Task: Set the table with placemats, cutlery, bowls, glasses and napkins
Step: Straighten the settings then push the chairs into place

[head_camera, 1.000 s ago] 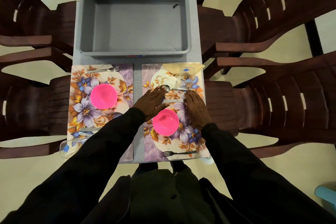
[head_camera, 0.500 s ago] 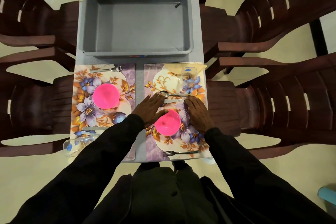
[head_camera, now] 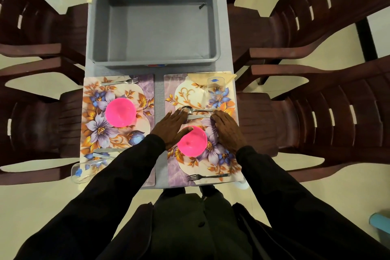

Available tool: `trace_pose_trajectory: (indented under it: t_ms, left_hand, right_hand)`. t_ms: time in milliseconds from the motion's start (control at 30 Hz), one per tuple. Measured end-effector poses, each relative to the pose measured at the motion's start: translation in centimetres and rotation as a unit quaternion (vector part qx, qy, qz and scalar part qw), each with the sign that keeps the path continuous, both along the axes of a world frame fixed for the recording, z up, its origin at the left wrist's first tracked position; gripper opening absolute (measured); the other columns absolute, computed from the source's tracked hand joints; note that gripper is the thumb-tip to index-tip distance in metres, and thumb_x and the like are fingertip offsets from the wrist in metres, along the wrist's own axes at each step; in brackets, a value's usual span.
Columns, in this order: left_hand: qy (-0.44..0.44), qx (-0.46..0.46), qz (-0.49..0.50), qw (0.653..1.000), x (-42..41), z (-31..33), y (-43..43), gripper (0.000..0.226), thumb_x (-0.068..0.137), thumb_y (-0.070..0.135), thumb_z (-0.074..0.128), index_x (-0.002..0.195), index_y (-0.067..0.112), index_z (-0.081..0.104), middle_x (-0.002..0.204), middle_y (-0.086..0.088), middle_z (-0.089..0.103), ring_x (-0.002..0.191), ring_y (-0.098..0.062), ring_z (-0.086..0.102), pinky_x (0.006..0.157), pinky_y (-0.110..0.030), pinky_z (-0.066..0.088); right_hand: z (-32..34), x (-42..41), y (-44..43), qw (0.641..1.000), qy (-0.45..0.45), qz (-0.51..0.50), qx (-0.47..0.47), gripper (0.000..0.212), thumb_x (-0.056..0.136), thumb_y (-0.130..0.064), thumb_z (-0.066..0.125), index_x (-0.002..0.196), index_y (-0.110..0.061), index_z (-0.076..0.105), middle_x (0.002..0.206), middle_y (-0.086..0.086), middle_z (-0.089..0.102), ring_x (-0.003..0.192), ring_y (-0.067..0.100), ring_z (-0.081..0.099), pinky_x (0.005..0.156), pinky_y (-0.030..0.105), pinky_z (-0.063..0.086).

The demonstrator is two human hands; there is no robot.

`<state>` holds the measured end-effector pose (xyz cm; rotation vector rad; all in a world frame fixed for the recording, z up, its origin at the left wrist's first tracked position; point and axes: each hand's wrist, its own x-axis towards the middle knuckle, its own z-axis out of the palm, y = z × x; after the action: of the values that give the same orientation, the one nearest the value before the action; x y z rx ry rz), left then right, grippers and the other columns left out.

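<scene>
From the head camera, both hands lie flat on the right placemat (head_camera: pixel 171 175), one on each side of a pink bowl (head_camera: pixel 191 141). The left hand (head_camera: pixel 173 129) has straight fingers and holds nothing; its fingertips reach the bowl end of a spoon (head_camera: pixel 190 110) and one end of a knife (head_camera: pixel 198 116). The right hand (head_camera: pixel 228 131) is also released, and its fingertips are at the other end of these two. Behind them a glass (head_camera: pixel 215 88) stands on a napkin (head_camera: pixel 198 77). A fork (head_camera: pixel 207 176) lies at the near edge. The left placemat (head_camera: pixel 145 88) carries a second pink bowl (head_camera: pixel 120 112). A grey tub (head_camera: pixel 156 25) stands further back on the table (head_camera: pixel 159 95).
</scene>
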<state>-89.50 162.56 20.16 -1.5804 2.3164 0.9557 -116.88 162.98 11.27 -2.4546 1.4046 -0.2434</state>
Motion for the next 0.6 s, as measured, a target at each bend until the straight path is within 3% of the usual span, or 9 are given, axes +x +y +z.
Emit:
trace_pose_trajectory:
  t_ms: [100, 167, 233, 300, 400, 467, 600]
  left_hand:
    - [0.008, 0.008, 0.004, 1.000, 0.1, -0.1, 0.0, 0.084, 0.098, 0.069, 0.013, 0.163, 0.015, 0.010, 0.169, -0.008, 0.012, 0.157, -0.018, 0.007, 0.123, -0.029, -0.004]
    - [0.020, 0.006, 0.011, 1.000, 0.3, 0.1, -0.1, 0.096, 0.091, 0.078, 0.001, 0.163, 0.016, 0.010, 0.169, -0.009, 0.013, 0.157, -0.019, 0.008, 0.125, -0.032, -0.001]
    - [0.031, 0.004, 0.022, 0.999, 0.4, 0.5, -0.2, 0.107, 0.084, 0.084, -0.008, 0.163, 0.015, 0.011, 0.169, -0.010, 0.015, 0.157, -0.020, 0.009, 0.126, -0.034, 0.001]
    - [0.036, 0.004, 0.033, 0.999, 0.3, 1.0, -0.3, 0.109, 0.082, 0.085, -0.009, 0.163, 0.015, 0.013, 0.169, -0.010, 0.016, 0.157, -0.021, 0.009, 0.126, -0.036, 0.001]
    - [0.038, 0.008, 0.044, 0.998, 0.2, 1.2, -0.5, 0.112, 0.080, 0.087, -0.011, 0.163, 0.016, 0.013, 0.169, -0.009, 0.016, 0.157, -0.020, 0.008, 0.126, -0.036, 0.001]
    - [0.037, 0.009, 0.054, 0.998, 0.3, 1.0, -0.6, 0.111, 0.080, 0.087, -0.011, 0.163, 0.017, 0.012, 0.169, -0.007, 0.017, 0.157, -0.019, 0.007, 0.125, -0.034, 0.000]
    - [0.051, 0.000, 0.068, 0.996, 0.5, 0.9, -0.8, 0.105, 0.085, 0.085, -0.007, 0.163, 0.019, 0.015, 0.169, -0.005, 0.019, 0.157, -0.018, 0.009, 0.128, -0.037, 0.004]
  right_hand:
    - [0.5, -0.2, -0.2, 0.999, -0.036, -0.005, -0.008, 0.058, 0.086, -0.007, 0.075, 0.139, 0.004, 0.052, 0.138, 0.024, 0.058, 0.131, 0.038, 0.054, 0.110, 0.049, 0.046]
    - [1.7, 0.0, -0.5, 0.987, -0.121, -0.100, -0.016, 0.047, 0.096, -0.012, 0.064, 0.139, 0.002, 0.053, 0.136, 0.022, 0.059, 0.128, 0.035, 0.056, 0.108, 0.047, 0.049]
    - [3.3, 0.6, -1.8, 0.935, -0.241, -0.260, 0.008, 0.046, 0.099, -0.015, 0.064, 0.141, -0.002, 0.049, 0.138, 0.017, 0.057, 0.127, 0.025, 0.056, 0.107, 0.035, 0.048]
    - [4.4, 0.8, -4.0, 0.886, -0.327, -0.321, 0.069, 0.063, 0.091, -0.016, 0.075, 0.145, -0.007, 0.043, 0.143, 0.010, 0.053, 0.129, 0.014, 0.052, 0.108, 0.031, 0.048]
    - [5.4, 1.1, -7.0, 0.869, -0.370, -0.283, 0.166, 0.089, 0.083, -0.023, 0.082, 0.155, -0.019, 0.031, 0.154, 0.002, 0.045, 0.139, 0.017, 0.048, 0.108, 0.029, 0.048]
    - [5.6, 1.5, -8.1, 0.870, -0.364, -0.262, 0.205, 0.082, 0.085, -0.017, 0.080, 0.154, -0.016, 0.035, 0.151, 0.006, 0.050, 0.136, 0.020, 0.052, 0.103, 0.025, 0.051]
    - [5.3, 2.1, -8.5, 0.871, -0.356, -0.263, 0.214, 0.067, 0.081, -0.031, 0.077, 0.142, -0.024, 0.050, 0.136, -0.002, 0.062, 0.124, 0.016, 0.061, 0.095, 0.040, 0.059]
